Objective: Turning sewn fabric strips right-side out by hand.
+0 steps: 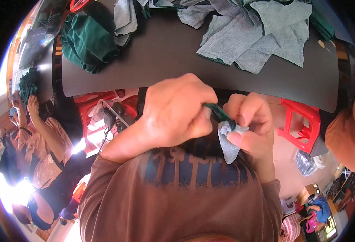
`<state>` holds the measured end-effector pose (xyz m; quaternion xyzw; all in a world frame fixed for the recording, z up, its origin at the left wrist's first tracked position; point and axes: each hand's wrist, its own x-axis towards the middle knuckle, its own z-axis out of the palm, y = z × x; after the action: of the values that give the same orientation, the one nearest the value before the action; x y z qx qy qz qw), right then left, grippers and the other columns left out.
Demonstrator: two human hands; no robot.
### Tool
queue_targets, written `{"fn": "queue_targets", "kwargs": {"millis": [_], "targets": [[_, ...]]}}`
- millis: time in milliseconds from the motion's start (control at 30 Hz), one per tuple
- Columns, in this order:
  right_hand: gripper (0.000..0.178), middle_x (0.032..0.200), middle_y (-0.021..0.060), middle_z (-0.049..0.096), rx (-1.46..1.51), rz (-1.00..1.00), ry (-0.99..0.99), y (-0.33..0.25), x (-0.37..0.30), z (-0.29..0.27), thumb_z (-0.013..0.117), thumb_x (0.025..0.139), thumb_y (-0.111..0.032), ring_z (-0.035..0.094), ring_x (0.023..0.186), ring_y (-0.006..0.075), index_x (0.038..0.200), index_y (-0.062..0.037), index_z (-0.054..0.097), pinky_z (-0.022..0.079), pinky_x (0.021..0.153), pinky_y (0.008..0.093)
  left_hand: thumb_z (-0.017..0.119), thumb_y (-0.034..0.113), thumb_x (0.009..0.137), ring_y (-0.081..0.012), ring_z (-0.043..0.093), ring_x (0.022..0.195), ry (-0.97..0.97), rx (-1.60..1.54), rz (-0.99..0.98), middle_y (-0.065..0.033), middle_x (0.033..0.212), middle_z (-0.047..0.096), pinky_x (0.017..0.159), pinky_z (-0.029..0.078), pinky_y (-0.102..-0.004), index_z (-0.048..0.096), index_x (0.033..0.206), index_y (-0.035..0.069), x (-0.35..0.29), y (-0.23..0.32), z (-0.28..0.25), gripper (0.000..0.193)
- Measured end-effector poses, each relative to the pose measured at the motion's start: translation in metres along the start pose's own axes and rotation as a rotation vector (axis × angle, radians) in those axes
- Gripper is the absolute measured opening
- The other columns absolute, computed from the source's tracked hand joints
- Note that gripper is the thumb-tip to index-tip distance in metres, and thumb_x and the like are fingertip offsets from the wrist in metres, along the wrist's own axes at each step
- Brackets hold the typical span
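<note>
Close to my chest, both hands hold one small fabric piece (228, 147), dark green on one face and light grey on the other. My left hand (179, 111) is closed in a fist around its green end. With thumb and fingers my right hand (252, 121) pinches the grey part, which is bunched at the top and hangs down to a point. On the dark table (161, 60) beyond lie several overlapping cut pieces of grey-backed green cloth (242, 36). A rumpled green cloth heap (86, 42) rests at the far left of the table.
A red plastic stool (300, 123) stands below the table's right side. Under the table at left are red plastic stools with a dark object and cables (113, 115). Another person (44, 137) handles green cloth at the left; someone else sits close at the right edge.
</note>
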<state>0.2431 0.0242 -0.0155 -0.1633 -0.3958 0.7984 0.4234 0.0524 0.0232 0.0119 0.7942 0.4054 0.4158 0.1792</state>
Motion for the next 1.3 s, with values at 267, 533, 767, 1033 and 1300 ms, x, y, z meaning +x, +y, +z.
{"fn": "queue_targets", "kwargs": {"millis": [267, 533, 767, 1033, 1300], "targets": [[0.022, 0.085, 0.0057, 0.047, -0.024, -0.075, 0.039, -0.001, 0.003, 0.003, 0.061, 0.072, 0.004, 0.045, 0.08, 0.0109, 0.083, -0.0068, 0.046, 0.037, 0.072, 0.0225, 0.056, -0.005, 0.065, -0.0199, 0.055, 0.061, 0.057, -0.292, -0.159, -0.0083, 0.072, 0.054, 0.054, 0.045, -0.0263, 0.054, 0.083, 0.002, 0.001, -0.002, 0.002, 0.019], [0.016, 0.094, 0.0084, 0.05, -0.044, 0.03, 0.171, -0.007, 0.002, 0.006, 0.054, 0.074, 0.003, 0.047, 0.08, 0.0106, 0.086, -0.0059, 0.048, 0.038, 0.072, 0.0217, 0.039, -0.003, 0.084, -0.0026, 0.042, 0.06, 0.04, -1.054, -0.743, -0.0001, 0.078, 0.052, 0.052, 0.033, -0.0173, 0.045, 0.098, 0.003, 0.002, 0.014, -0.007, 0.016], [0.016, 0.096, 0.0086, 0.051, 0.132, 0.124, 0.137, -0.015, -0.003, 0.003, 0.056, 0.075, 0.002, 0.048, 0.08, 0.0099, 0.088, -0.0054, 0.05, 0.038, 0.069, 0.0199, 0.04, 0.002, 0.086, -0.0018, 0.036, 0.046, 0.133, -1.122, -0.702, -0.0019, 0.072, 0.054, 0.042, 0.028, -0.0162, 0.046, 0.098, 0.002, 0.003, 0.003, -0.014, 0.014], [0.016, 0.093, 0.0077, 0.054, -0.329, 0.005, 0.173, -0.015, 0.002, 0.015, 0.061, 0.081, -0.006, 0.05, 0.081, 0.0107, 0.094, -0.0027, 0.053, 0.04, 0.074, 0.0218, 0.045, 0.009, 0.086, -0.0037, 0.031, 0.039, 0.231, -1.159, -0.759, -0.0098, 0.07, 0.049, 0.036, 0.027, -0.0171, 0.046, 0.095, 0.002, 0.011, 0.002, -0.014, 0.011], [0.016, 0.081, 0.0063, 0.061, -0.187, 0.237, 0.285, -0.026, -0.003, 0.017, 0.052, 0.091, -0.016, 0.056, 0.067, 0.0072, 0.095, -0.0007, 0.051, 0.043, 0.055, 0.018, 0.046, 0.004, 0.088, -0.0047, 0.043, 0.052, 0.237, -0.947, -0.738, -0.0007, 0.07, 0.052, 0.048, 0.033, -0.0168, 0.052, 0.1, 0.003, 0.006, -0.003, -0.017, 0.014]]}}
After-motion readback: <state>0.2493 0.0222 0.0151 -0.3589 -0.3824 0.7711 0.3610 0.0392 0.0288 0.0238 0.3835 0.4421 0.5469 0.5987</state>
